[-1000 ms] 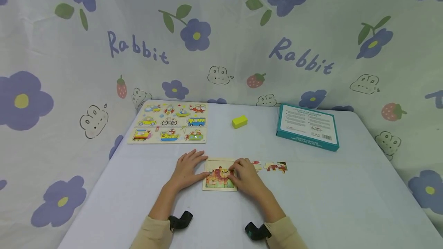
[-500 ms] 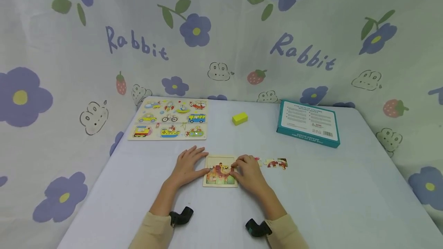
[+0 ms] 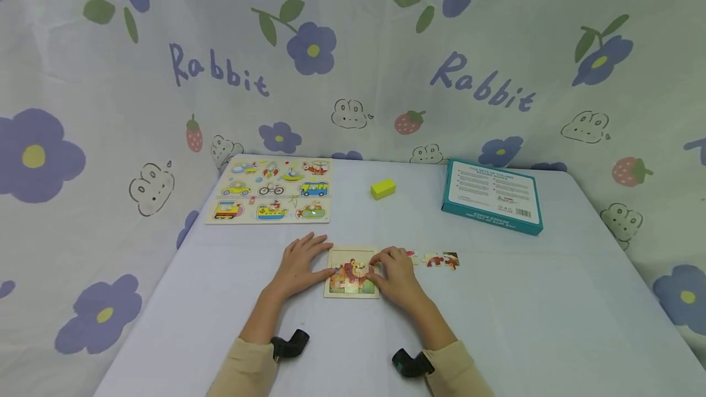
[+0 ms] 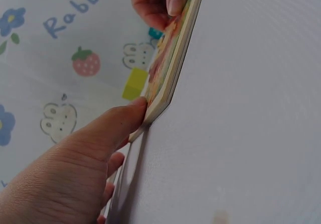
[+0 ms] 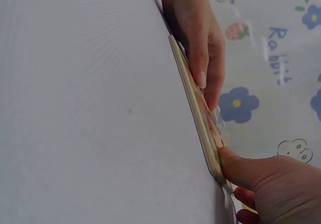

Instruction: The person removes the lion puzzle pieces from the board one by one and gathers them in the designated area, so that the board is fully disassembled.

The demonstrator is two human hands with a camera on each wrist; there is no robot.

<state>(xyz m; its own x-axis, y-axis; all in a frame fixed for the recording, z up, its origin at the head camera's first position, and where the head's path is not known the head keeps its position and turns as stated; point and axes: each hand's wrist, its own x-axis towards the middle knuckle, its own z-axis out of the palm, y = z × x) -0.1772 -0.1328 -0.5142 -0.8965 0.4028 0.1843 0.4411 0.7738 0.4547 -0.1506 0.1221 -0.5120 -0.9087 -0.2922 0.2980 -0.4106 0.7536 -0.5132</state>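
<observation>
A small jigsaw puzzle in a wooden frame (image 3: 353,293) lies flat on the table, partly filled with a picture of a brown bear; bare wood shows along its top. My left hand (image 3: 298,265) rests at the frame's left side, fingers spread and straight, thumb on the puzzle's left part. In the left wrist view its thumb (image 4: 120,123) touches the frame's corner. My right hand (image 3: 398,277) pinches a puzzle piece at the picture's right edge, its thumb (image 5: 241,166) pressed to the surface. The fingers mostly hide that piece. Loose puzzle pieces (image 3: 450,260) lie just right of this hand.
A wooden vehicle puzzle board (image 3: 268,190) lies at the back left. Behind the small frame sits a yellow block (image 3: 383,189). A teal box (image 3: 493,196) lies at the back right. A patterned curtain (image 3: 353,66) rises behind the white table.
The head view has tilted down and back slightly, shifting everything a little upward. My right fingertips have edged slightly right on the puzzle, uncovering more of the bear's face. My left hand stays in place.
</observation>
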